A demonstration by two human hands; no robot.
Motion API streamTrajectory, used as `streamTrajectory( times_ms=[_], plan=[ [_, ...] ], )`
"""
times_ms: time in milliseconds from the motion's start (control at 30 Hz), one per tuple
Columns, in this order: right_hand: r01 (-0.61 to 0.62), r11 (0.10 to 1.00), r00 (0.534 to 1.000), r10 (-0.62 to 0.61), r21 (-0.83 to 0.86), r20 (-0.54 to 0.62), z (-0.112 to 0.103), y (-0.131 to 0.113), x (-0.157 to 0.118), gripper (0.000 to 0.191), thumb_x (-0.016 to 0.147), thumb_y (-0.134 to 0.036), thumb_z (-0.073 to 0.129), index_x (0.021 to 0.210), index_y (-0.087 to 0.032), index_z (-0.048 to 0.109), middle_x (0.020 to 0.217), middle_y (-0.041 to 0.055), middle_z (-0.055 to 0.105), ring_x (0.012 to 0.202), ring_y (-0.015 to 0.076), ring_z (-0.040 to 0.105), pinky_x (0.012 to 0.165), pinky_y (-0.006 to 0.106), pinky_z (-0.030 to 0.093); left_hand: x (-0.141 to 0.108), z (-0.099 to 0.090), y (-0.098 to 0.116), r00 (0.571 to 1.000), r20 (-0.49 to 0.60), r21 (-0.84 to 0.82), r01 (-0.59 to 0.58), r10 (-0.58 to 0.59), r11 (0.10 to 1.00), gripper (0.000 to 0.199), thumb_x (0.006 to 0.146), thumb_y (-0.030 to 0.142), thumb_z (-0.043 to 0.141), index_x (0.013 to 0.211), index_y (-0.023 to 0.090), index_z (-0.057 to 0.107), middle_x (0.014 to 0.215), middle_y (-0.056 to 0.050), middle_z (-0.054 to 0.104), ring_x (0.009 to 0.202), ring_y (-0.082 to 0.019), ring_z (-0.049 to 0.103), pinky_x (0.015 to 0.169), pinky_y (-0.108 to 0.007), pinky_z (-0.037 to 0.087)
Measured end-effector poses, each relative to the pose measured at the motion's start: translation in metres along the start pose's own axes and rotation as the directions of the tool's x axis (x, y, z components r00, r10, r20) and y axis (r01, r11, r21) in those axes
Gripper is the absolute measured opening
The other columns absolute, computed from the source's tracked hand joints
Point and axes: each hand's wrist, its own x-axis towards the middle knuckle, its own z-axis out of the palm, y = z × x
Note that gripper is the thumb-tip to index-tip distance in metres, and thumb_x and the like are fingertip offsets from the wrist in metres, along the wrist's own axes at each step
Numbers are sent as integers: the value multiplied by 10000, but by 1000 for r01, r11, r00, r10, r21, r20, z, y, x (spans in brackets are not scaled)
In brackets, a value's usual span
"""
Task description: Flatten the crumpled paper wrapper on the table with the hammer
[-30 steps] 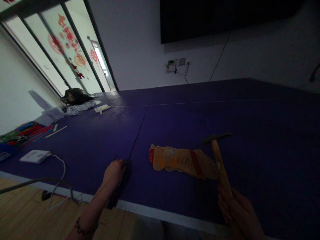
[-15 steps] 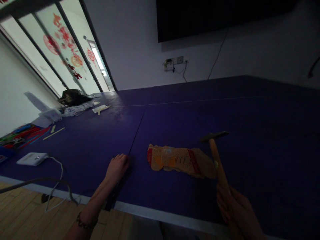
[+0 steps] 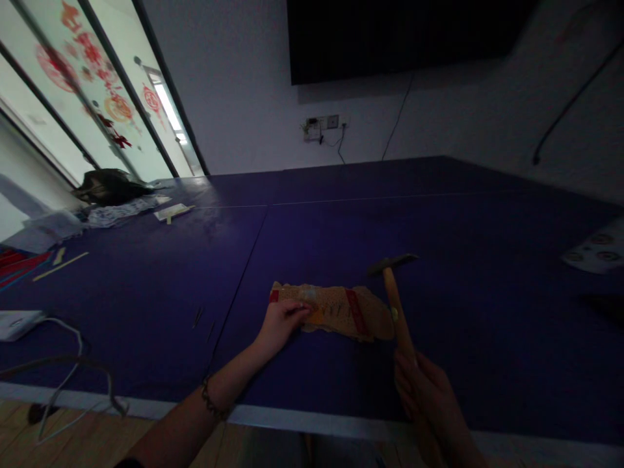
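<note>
My right hand point(image 3: 429, 390) is wrapped round the wooden handle of a hammer point(image 3: 400, 318), its dark metal head raised and pointing away from me. A flat, ragged-edged brown piece point(image 3: 338, 312), perhaps cardboard, lies on the table with red bands, orange patches and many small holes. Several short dark marks like thin nails point(image 3: 334, 311) show in a row on it. Over its left part, my left hand point(image 3: 283, 325) is closed with thumb and fingertips pinched together; what they hold is too small to make out. A few thin dark nail-like pieces point(image 3: 197, 317) lie left of that hand.
The blue-purple table point(image 3: 312, 240) has a seam running away from me. A white device point(image 3: 19, 324) with a cable is at the left edge. Strips, papers and a dark bag point(image 3: 110, 187) lie at the far left. A white power strip point(image 3: 597, 253) is at the right.
My left hand has moved right from the table by the seam onto the brown piece, baring the thin dark pieces. The view has turned right; the hammer stays in my right hand.
</note>
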Motion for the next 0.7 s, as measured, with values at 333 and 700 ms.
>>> streamTrajectory(
  times_ms=[333, 700],
  plan=[
    [18, 1000, 1000, -17, -15, 15, -2, 4, 1, 370, 702, -520, 550, 619, -192, 400, 419, -105, 366, 255, 21, 298, 240, 143, 276, 20, 17, -11, 988, -20, 282, -141, 153, 949, 124, 742, 262, 582, 774, 208, 688, 778, -20, 692, 760, -166, 594, 729, -286, 448],
    [-9, 1000, 1000, 9, -24, -15, 0, 1, -1, 396, 662, -545, 577, 615, -186, 419, 405, -110, 343, 256, 17, 292, 240, 139, 264, 16, 24, -17, 993, 44, 343, -118, 109, 932, 98, 727, 246, 604, 735, 182, 678, 750, -32, 682, 755, -170, 591, 712, -269, 448]
  ],
)
